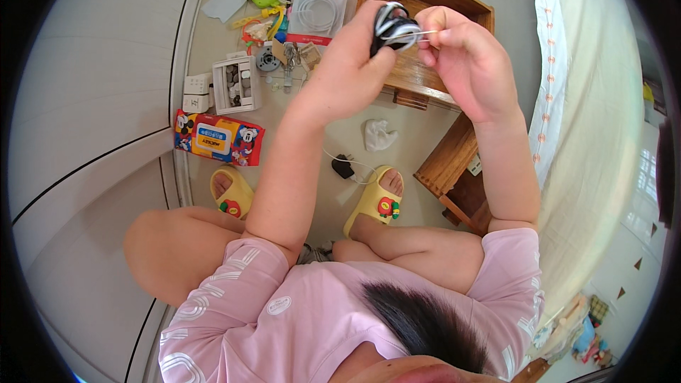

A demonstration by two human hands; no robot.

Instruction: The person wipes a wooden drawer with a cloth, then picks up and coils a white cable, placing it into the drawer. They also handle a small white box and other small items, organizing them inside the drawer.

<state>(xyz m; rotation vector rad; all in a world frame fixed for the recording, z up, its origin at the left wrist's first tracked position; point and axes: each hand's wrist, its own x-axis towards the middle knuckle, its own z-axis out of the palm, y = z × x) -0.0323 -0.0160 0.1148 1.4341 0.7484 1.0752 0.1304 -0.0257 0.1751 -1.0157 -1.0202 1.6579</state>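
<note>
My left hand (351, 66) grips a bundle of coiled black and white cables (395, 29), raised above the floor. Close by on the right, my right hand (468, 56) pinches a thin white strand that runs from the bundle. Under and behind both hands lies a wooden drawer (420, 77). A black plug adapter (343, 166) with a thin white cord rests on the floor between my slippered feet, near a crumpled white plastic bag or tissue (379, 134).
At left are a red wipes pack (218, 138), a white box of coins or discs (237, 84), white adapters (197, 93), a bag of clear tubing (317, 13) and small odds and ends. A second wooden drawer (449, 157) stands at right, beside a fabric-draped bed (585, 117). White cabinet doors (101, 64) border the left.
</note>
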